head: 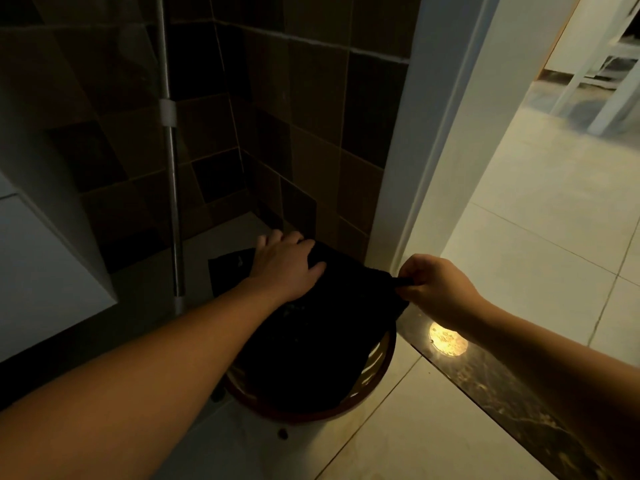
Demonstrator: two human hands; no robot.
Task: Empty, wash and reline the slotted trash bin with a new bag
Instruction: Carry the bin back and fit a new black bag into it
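Observation:
A round brown slotted trash bin [372,382] stands on the dim bathroom floor beside the doorway. A black bag [311,341] fills its top and spreads over the far rim. My left hand [285,259] lies over the far left edge of the bag, fingers curved down over it. At the bin's right side my right hand [434,284] pinches a stretched strip of the bag's edge. The bin's inside is hidden by the bag.
A metal pole [173,188] stands against the dark tiled wall just left of the bin. A white cabinet [38,265] juts in at the left. The white door frame [426,140] rises right of the bin, with a dark marble threshold [502,386] and bright floor tiles beyond.

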